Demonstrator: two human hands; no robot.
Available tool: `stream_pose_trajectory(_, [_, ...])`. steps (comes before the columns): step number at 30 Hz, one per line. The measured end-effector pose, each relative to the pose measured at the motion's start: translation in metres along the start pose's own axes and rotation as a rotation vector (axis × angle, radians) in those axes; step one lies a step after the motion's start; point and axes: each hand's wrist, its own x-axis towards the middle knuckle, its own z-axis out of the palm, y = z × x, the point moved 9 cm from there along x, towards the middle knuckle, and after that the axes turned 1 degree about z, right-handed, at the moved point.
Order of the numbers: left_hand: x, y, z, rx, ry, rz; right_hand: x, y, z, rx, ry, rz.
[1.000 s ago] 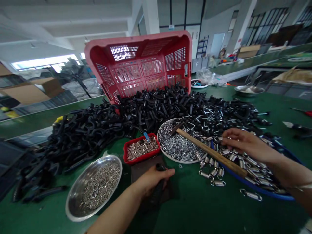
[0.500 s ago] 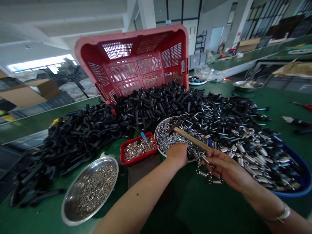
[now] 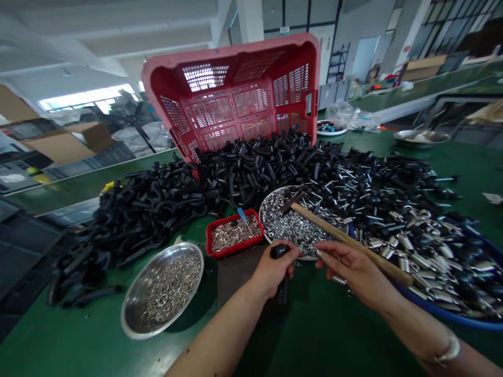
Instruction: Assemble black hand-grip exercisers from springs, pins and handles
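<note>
One black handle [image 3: 279, 252] sits in my curled left hand [image 3: 271, 270]; one small metal piece [image 3: 317, 252] is pinched narrowly in my right hand [image 3: 351, 267], by the plate's [image 3: 260, 215] near rim. Hammer [image 3: 330, 229] slants just beyond my right hand; green table [image 3: 314, 330] spreads on my near side.

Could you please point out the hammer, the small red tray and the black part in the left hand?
Hammer [image 3: 346, 240]: head view, on its wooden handle.
Small red tray [image 3: 236, 247]: head view, on its near wall.
Black part [image 3: 279, 251]: head view, on the end showing above the left hand [image 3: 270, 271].
</note>
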Motion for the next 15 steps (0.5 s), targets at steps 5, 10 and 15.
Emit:
stream_pose_trajectory(5, [-0.022,0.005,-0.021,-0.057,0.095,0.071,0.009,-0.016,0.040,-0.066,-0.073,-0.080])
stream_pose_trajectory(10, [-0.032,0.008,-0.041,-0.024,0.169,0.115,0.016,-0.015,0.065,-0.034,-0.143,-0.056])
stream_pose_trajectory(15, [-0.039,-0.005,-0.048,-0.172,0.191,0.025,0.019,-0.002,0.068,0.040,-0.122,-0.012])
